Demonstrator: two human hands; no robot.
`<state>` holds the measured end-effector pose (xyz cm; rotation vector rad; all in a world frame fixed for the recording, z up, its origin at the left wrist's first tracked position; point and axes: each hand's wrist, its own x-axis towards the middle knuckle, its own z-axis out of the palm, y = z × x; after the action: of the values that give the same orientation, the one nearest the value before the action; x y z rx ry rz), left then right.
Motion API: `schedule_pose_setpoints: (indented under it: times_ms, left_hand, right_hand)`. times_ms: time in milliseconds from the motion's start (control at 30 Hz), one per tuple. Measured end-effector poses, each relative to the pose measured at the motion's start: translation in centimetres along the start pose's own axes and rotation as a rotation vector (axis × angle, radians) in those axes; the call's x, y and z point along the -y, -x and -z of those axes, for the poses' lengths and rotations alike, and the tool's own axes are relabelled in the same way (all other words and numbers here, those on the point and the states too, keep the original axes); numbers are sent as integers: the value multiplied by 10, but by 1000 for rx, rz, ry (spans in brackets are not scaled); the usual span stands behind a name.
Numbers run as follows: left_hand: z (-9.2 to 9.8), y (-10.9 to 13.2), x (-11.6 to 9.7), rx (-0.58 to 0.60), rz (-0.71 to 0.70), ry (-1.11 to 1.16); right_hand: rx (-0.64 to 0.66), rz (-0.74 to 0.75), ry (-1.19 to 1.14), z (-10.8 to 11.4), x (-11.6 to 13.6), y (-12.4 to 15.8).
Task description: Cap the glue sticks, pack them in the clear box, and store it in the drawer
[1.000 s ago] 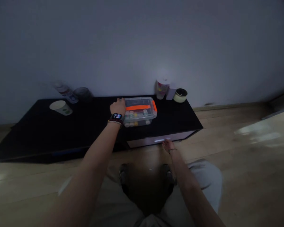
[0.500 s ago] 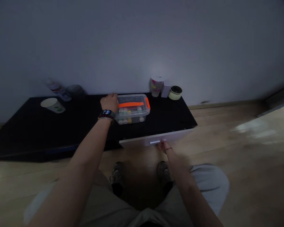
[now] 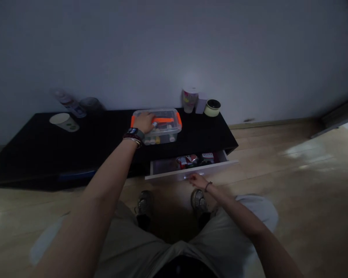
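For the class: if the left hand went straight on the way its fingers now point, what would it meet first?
The orange strip on the lid of the clear box, just ahead of the left hand, which already rests on that lid. Depth is hard to judge from this view.

You have a black low cabinet top (image 3: 104, 144) carrying, left to right: tilted paper cup (image 3: 64, 122), bottle (image 3: 68, 102), dark glass (image 3: 90, 104), clear plastic box with orange latches (image 3: 166, 133), patterned cup (image 3: 189, 99), small pale carton (image 3: 201, 103), pale round pot (image 3: 212, 108). Bottle's footing is blurred.
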<state>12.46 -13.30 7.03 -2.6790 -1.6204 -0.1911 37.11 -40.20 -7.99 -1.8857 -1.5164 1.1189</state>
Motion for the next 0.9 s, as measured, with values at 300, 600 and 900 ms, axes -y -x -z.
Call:
schedule_pose_setpoints:
  times_ms: [300, 600, 900]
  left_hand:
    - [3, -11, 0, 108, 63, -68]
    - [5, 16, -19, 152, -95, -76]
    - [28, 74, -60, 44, -336, 232]
  right_hand:
    - [145, 344, 745, -7, 12, -27]
    - [129, 325, 743, -16, -2, -11]
    - [128, 337, 659, -25, -22, 20]
